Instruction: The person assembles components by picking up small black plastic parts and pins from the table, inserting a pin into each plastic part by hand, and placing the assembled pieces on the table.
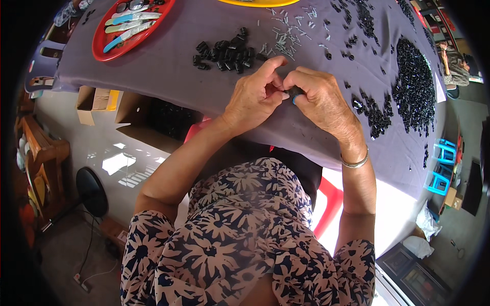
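Note:
Over the near part of the cloth-covered table, my left hand and my right hand meet fingertip to fingertip. Both are closed in a pinch. A small dark piece shows at the right fingertips, with a bit of blue beside the thumb. What the left fingers grip is hidden. Just beyond the left hand lies a cluster of black plastic parts. Thin silvery pins are scattered past both hands.
A red tray with several blue- and white-handled tools sits at the far left. Part of a yellow tray shows at the far edge. Heaps of small black parts cover the right side. An open cardboard box holds black pieces below the table.

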Demonstrator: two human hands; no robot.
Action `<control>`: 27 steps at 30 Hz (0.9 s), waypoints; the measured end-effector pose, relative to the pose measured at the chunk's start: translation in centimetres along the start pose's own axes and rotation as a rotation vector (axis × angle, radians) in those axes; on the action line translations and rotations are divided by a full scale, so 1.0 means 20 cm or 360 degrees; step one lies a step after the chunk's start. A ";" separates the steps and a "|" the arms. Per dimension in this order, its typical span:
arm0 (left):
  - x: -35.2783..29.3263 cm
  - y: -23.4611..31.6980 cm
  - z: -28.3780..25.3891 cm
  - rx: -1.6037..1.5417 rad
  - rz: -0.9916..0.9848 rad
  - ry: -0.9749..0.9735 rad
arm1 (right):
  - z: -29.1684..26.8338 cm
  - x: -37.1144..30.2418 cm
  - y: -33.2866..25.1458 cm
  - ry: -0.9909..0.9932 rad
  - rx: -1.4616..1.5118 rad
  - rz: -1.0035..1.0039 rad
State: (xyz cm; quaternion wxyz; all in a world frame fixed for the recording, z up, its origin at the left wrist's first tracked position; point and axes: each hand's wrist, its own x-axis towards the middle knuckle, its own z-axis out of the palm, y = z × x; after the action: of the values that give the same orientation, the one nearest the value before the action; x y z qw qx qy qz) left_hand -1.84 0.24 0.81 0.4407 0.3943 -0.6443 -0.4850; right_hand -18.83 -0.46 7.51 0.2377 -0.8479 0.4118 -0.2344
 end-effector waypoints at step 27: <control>0.01 -0.01 0.00 0.0063 0.0202 -0.0052 | -0.23 0.11 0.52 0.0232 -0.0305 0.0975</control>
State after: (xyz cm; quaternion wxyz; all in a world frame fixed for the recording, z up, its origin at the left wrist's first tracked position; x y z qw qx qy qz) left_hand -1.85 0.05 0.71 0.4523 0.3532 -0.6845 -0.4496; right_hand -26.47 -8.85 5.45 0.1863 -0.6840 0.6839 -0.1722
